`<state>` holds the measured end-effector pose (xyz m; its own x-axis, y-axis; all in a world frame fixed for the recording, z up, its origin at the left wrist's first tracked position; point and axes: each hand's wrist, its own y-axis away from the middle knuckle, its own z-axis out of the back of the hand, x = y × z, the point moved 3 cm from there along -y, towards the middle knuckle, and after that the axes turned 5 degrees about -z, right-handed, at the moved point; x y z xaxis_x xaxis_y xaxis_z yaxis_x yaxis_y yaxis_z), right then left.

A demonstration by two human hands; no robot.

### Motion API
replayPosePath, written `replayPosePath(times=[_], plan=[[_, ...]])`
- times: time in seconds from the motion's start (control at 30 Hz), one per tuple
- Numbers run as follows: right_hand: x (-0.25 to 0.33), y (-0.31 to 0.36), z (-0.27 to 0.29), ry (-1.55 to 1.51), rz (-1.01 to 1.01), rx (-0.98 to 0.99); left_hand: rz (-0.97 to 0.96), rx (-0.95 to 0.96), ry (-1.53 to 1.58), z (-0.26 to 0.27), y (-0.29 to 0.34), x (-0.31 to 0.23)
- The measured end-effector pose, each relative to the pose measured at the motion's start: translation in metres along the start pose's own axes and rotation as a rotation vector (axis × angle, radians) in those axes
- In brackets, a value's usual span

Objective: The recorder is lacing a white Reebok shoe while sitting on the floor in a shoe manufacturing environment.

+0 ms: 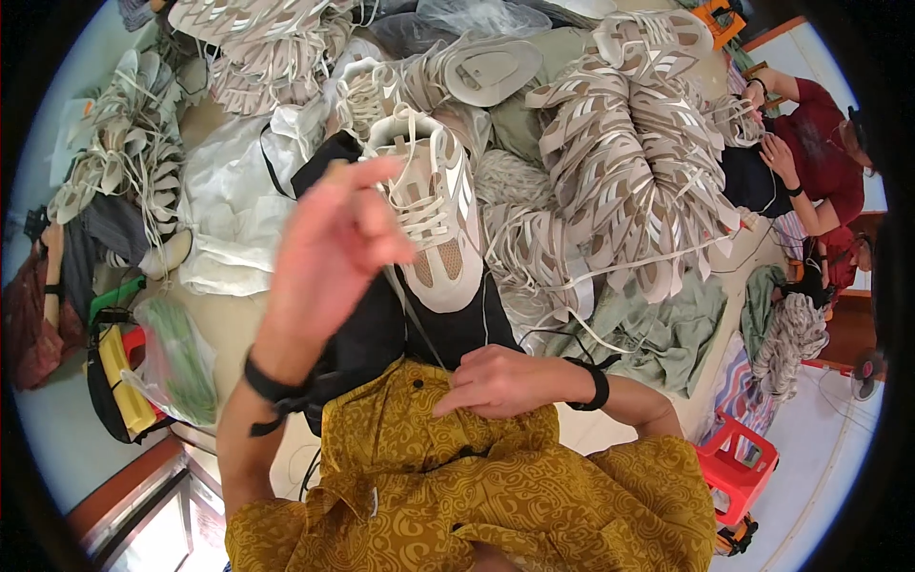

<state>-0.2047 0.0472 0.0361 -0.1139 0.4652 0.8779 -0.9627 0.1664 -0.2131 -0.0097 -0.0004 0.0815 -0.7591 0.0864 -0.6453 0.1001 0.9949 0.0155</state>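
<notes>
A beige and white sneaker (440,272) rests toe toward me on my dark-clad lap, its cream laces (424,224) running through the eyelets and partly loose. My left hand (343,224) is raised over the shoe's left side, blurred by motion, with its fingers bent; whether it holds anything is unclear. Low in front of my yellow patterned shirt, my right hand (500,381) is closed. A pale strand of shoelace (415,316) slants down from the shoe to its fingers, and the grip itself is partly hidden.
Rows of matching shoe uppers (634,172) pile up at the right, with another stack (272,57) at the far left. White plastic sacks (233,200) lie left of my lap. A red stool (739,467) stands at lower right. Other people (810,153) sit on both sides.
</notes>
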Motion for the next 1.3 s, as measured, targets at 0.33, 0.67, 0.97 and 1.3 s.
replayPosePath(times=[0.33,0.67,0.97,1.3], plan=[[-0.022,-0.004,0.002,0.064,-0.083,0.032,-0.528,-0.278,-0.298,0.07,0.157,-0.168],[-0.049,-0.004,0.065,0.694,-0.247,-0.303,0.949,-0.777,-2.543,0.228,0.35,-0.162],[-0.064,-0.064,0.091,0.736,-0.105,-0.512,0.032,-0.801,-1.977,0.165,0.194,-0.144],[-0.074,-0.092,0.099,1.08,-0.212,-0.232,-0.169,0.008,-1.487,0.063,0.008,0.019]])
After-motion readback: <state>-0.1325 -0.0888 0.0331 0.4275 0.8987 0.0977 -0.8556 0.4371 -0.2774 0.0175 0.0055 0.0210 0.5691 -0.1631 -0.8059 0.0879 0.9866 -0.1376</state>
